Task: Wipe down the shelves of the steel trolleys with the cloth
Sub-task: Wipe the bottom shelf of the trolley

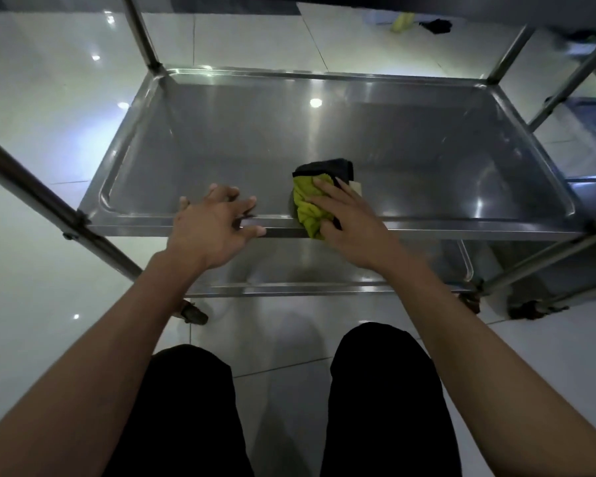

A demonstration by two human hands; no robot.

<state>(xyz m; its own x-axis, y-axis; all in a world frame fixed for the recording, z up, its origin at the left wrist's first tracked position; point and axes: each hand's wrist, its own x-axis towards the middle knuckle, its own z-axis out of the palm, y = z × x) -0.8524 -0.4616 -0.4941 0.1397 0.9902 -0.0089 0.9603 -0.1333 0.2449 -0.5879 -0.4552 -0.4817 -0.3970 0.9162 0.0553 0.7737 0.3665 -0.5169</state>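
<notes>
Right hand [344, 218] grips cloth [307, 208]; left [210, 228] spread.

glossy steel shelf [324, 132], crumpled cloth [308, 208]

Yellow-green and black cloth [310, 204] on silver-grey shelf [221, 142] (glossy).

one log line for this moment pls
right hand presses yellow-green cloth on steel trolley shelf front edge | left hand open over rim
</notes>
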